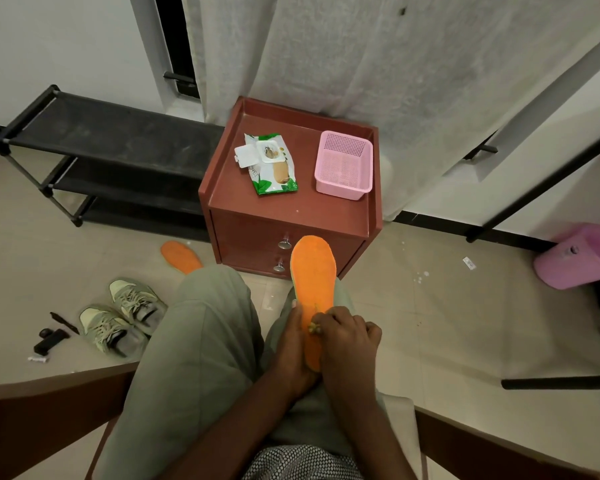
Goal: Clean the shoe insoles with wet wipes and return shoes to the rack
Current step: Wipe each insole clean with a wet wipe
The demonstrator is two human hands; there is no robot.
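An orange insole (313, 271) rests over my right knee, toe end pointing away. My left hand (293, 344) grips its heel end from the left side. My right hand (347, 341) presses a small crumpled, dirty wipe (313, 328) against the insole's surface. A second orange insole (181, 256) lies on the floor to the left of the cabinet. Two grey-green sneakers (118, 320) sit side by side on the floor at the left. A wet wipes pack (270, 164) with its lid flipped open lies on the brown cabinet (284, 209). The black shoe rack (111, 157) stands at the left wall.
A pink mesh basket (343, 168) stands on the cabinet's right side. A pink stool (579, 254) is at the far right. Small dark items (51, 339) lie on the floor by the sneakers. Wooden armrests frame the bottom corners. A white curtain hangs behind the cabinet.
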